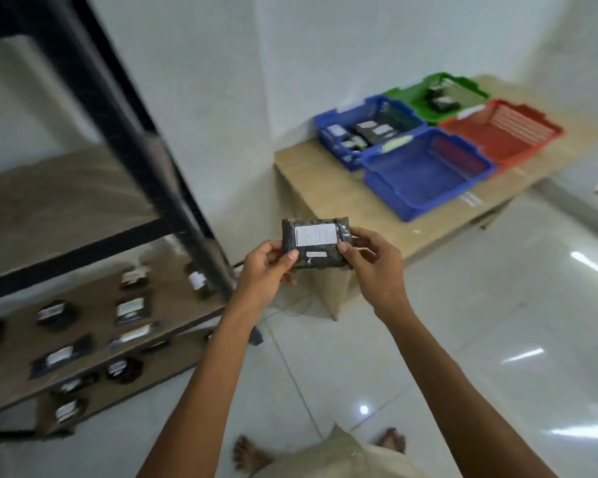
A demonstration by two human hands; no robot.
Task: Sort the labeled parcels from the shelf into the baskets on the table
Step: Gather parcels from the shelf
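Over glossy white floor tiles (497, 322), my left hand (268, 270) and right hand (373, 267) pinch a crinkly black labeled parcel (316, 248).

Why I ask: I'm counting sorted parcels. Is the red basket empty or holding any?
Empty: the red basket shows only its bare slatted floor, no dark parcels inside.
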